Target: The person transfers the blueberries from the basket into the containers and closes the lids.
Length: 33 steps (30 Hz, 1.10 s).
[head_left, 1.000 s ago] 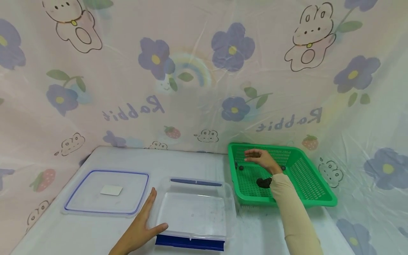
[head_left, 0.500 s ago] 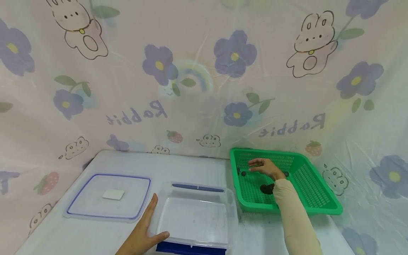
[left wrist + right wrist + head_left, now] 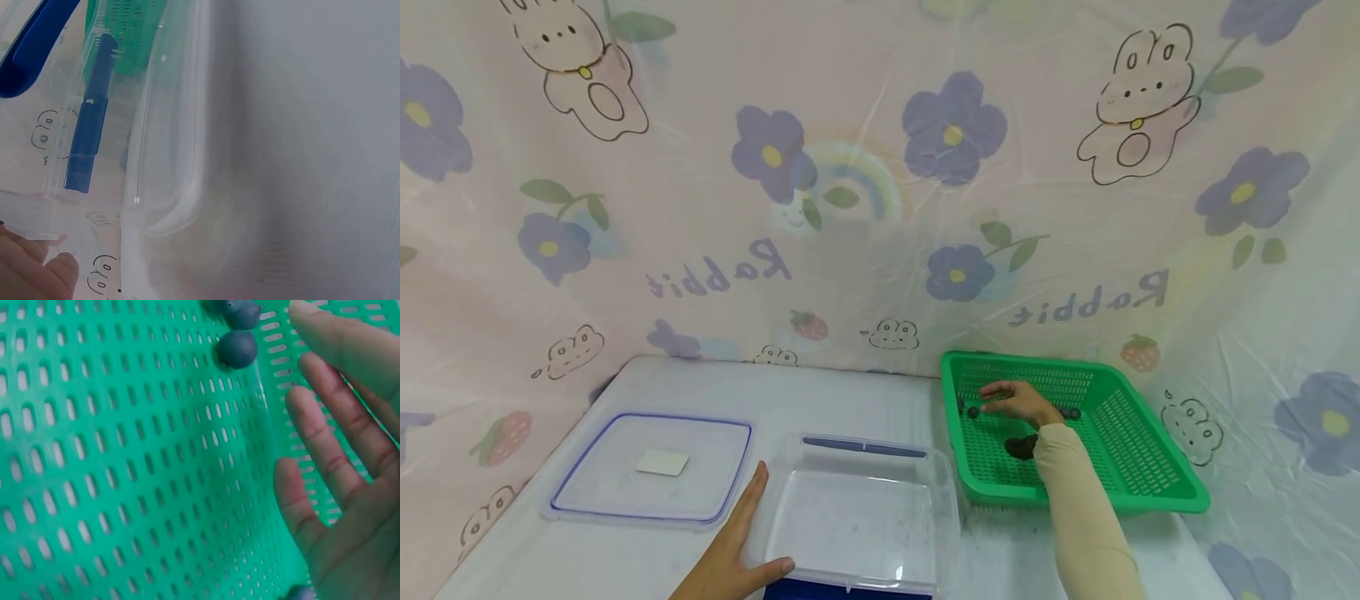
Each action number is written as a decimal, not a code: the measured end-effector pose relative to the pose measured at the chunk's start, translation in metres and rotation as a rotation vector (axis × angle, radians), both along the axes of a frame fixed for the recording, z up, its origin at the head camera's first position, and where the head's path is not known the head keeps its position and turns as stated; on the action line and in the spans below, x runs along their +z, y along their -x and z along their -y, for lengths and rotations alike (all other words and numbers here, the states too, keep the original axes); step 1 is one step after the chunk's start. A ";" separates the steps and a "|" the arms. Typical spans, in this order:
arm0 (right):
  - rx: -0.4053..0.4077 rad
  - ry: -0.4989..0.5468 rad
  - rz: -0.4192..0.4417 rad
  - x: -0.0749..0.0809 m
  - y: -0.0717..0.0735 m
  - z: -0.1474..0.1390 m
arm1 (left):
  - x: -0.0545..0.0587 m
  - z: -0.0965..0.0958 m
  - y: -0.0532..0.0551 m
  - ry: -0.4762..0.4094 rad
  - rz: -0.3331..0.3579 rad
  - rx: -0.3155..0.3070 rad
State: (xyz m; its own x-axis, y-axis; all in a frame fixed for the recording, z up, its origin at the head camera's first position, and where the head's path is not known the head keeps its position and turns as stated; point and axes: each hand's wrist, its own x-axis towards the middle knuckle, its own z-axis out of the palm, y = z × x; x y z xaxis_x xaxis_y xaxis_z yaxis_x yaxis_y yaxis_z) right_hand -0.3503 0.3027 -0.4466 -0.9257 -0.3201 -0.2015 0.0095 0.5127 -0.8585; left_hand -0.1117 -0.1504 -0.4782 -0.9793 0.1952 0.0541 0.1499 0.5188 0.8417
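My left hand (image 3: 730,537) lies along the left side of a clear plastic box (image 3: 850,525), its fingers straight and the thumb over the near left corner. Blue latch flaps run along the box's far and near sides; a blue flap (image 3: 90,119) shows in the left wrist view. My right hand (image 3: 1018,402) hovers inside a green perforated basket (image 3: 1120,500), fingers extended and nothing held. Small dark round balls (image 3: 237,349) lie by the basket wall in the right wrist view. A larger dark lump (image 3: 1019,447) sits on the basket floor, partly covered by the sleeve.
A clear lid (image 3: 587,487) with a blue seal lies flat at the left, a white rectangular card (image 3: 662,462) on it. All stand on a white table (image 3: 820,396). A curtain (image 3: 865,250) printed with rabbits and flowers hangs behind and at both sides.
My right hand has lowered slightly into the basket, its fingers nearer the small ball at the left. The head view has tilted upward a little. My left hand stays at the box.
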 end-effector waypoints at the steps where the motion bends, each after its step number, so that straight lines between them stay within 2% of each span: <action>1: -0.003 -0.008 -0.003 -0.001 0.001 0.001 | 0.000 0.000 0.000 0.003 -0.009 -0.001; 5: -0.007 -0.033 -0.004 -0.005 0.006 0.003 | -0.001 0.000 0.001 0.012 -0.037 -0.007; 10: -0.037 -0.060 -0.007 -0.010 0.009 0.006 | -0.003 -0.003 0.002 0.014 -0.006 0.005; 12: -0.051 -0.076 -0.012 -0.011 0.009 0.008 | -0.005 -0.003 0.002 0.003 -0.033 0.003; 17: -0.063 -0.098 -0.021 -0.016 0.009 0.012 | -0.009 -0.001 0.002 -0.040 -0.192 -0.035; 19: -0.052 -0.097 -0.028 -0.018 0.010 0.014 | -0.010 -0.001 0.002 -0.047 -0.235 -0.051; 26: -0.072 -0.126 -0.038 -0.023 0.012 0.014 | -0.012 0.000 0.002 -0.060 -0.267 -0.075; 28: -0.071 -0.138 -0.046 -0.024 0.013 0.014 | -0.012 0.000 0.002 -0.045 -0.243 -0.062; 33: -0.079 -0.141 -0.055 -0.026 0.014 0.015 | -0.010 -0.001 0.002 -0.061 -0.085 0.000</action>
State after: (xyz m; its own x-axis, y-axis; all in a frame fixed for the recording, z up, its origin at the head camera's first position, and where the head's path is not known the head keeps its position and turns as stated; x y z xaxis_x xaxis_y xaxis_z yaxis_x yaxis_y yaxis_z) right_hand -0.3640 0.2877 -0.4726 -0.9577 -0.2186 -0.1871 0.0089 0.6275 -0.7786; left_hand -0.1141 -0.1494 -0.4882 -0.9707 0.1890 0.1485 0.2219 0.4671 0.8559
